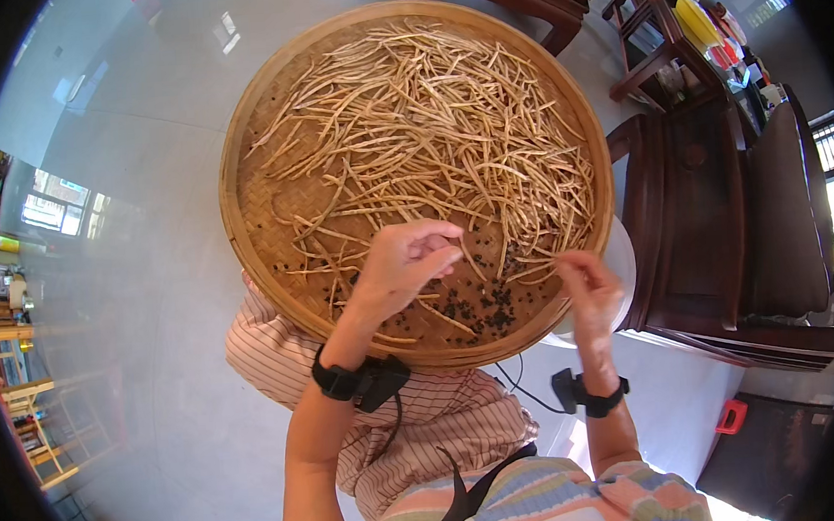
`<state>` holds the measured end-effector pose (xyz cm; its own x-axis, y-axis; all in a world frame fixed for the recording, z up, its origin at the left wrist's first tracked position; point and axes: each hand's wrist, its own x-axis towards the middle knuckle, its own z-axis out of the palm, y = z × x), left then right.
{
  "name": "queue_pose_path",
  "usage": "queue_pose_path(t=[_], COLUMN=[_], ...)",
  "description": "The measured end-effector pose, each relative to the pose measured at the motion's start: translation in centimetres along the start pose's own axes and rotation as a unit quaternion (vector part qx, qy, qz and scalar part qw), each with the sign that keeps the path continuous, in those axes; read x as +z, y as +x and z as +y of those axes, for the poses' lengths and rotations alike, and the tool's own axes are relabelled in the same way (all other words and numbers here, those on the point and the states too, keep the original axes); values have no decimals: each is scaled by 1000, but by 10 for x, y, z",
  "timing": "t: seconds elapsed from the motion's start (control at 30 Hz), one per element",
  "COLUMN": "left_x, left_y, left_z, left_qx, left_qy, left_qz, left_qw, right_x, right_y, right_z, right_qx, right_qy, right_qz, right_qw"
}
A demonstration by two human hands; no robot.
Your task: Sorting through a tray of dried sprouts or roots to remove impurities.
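Note:
A round woven bamboo tray rests across the lap, heaped with long dried bean pods. Small dark beans lie loose on its near side. My left hand is above the near middle of the tray, with a thin pod running from its thumb and index fingertips. By the right rim, my right hand has curled, slightly blurred fingers near the ends of several pods. Whether it grips any of them is unclear.
A white round container stands partly under the tray's right side. Dark wooden seating with a brown cushion is at the right. Cables hang near the wrist straps. A wooden rack stands far left on the pale floor.

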<state>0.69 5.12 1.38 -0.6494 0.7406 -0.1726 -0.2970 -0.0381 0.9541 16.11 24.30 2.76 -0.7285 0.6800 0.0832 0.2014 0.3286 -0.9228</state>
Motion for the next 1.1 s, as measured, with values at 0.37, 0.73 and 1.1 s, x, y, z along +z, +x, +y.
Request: queue_pose_path(t=[0.37,0.73,1.1], left_x=[-29,-18,-8], left_y=[-40,-40,7], left_z=[6,-11,25], left_qx=[-11,43,27], left_qy=[439,631,91], left_qz=[11,16,-41], left_qw=[898,774,995], right_x=[-119,-46,56], right_y=[7,33,22], right_z=[191,39,-41], right_qx=[236,-47,87], right_qy=[-200,-115,141], right_qz=[190,133,-224], right_qw=[932,983,960])
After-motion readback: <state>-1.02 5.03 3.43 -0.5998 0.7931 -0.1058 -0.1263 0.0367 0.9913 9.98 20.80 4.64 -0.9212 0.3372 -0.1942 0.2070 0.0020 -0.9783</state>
